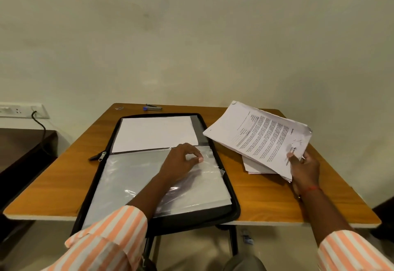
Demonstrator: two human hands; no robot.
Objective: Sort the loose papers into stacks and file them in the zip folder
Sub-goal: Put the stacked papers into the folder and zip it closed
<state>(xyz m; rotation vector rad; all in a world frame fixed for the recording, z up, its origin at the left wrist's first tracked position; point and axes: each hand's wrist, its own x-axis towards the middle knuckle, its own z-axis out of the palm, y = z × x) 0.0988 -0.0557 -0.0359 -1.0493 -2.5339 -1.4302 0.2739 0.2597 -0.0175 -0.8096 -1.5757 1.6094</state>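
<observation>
- Two hands work over a wooden surface point(266, 196), both arms in orange-and-white striped cuffs point(119, 223).
- One zip folder point(191, 223) lies unzipped and spread flat on the surface. Its near edge hangs over the front, and its zip pull point(102, 156) rests off the left side.
- Its far half holds a blank white sheet point(153, 133); its near half holds a clear plastic pocket point(138, 174), crinkled and shiny.
- Over the near half, the left hand point(181, 159) has its fingers curled, thumb and forefinger tips meeting to pinch the pocket near its far right corner.
- Right of the folder, the right hand point(304, 168) grips a bundle of printed papers point(260, 136) by its near corner, thumb on top. The bundle is lifted and tilted.
- Beneath the bundle, a smaller stack point(255, 167) lies flat on the surface, near the folder's right edge.
- Behind the folder, a stapler point(152, 107) sits at the far edge.
</observation>
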